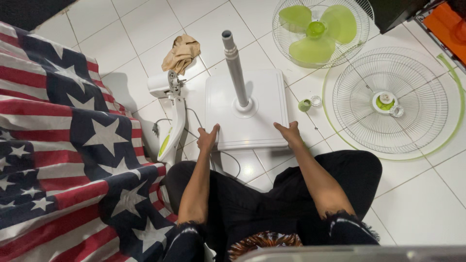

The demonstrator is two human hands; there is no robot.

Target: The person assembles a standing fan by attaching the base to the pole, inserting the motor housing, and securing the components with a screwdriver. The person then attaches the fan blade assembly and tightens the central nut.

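From the head camera I look straight down at a white tiled floor [427, 204]. My left hand [208, 139] rests on the near left corner of a white square fan base [262, 121], fingers spread and lying flat against its edge rather than closed around anything. My right hand [289, 132] sits on the near right corner of the same base, fingers likewise open and pressed against the rim. The base lies flat on the tiles just in front of my knees, and a grey upright pole [235, 68] rises from its middle toward the camera.

Just left of the base lies the white fan motor housing with its neck [171, 111], which has a green accent, and a thin cable [228, 157] trails from it along the floor. Beyond it, a crumpled tan cloth [181, 52] sits on the tiles. To the right of the base are a small green cap [304, 105] and a clear ring [316, 101], side by side. Farther right, a round wire fan grille with a green rim [395, 104] lies flat, and above it a second grille holding the green fan blades [318, 31]. A stars-and-stripes blanket [63, 145] covers the left side of the view.
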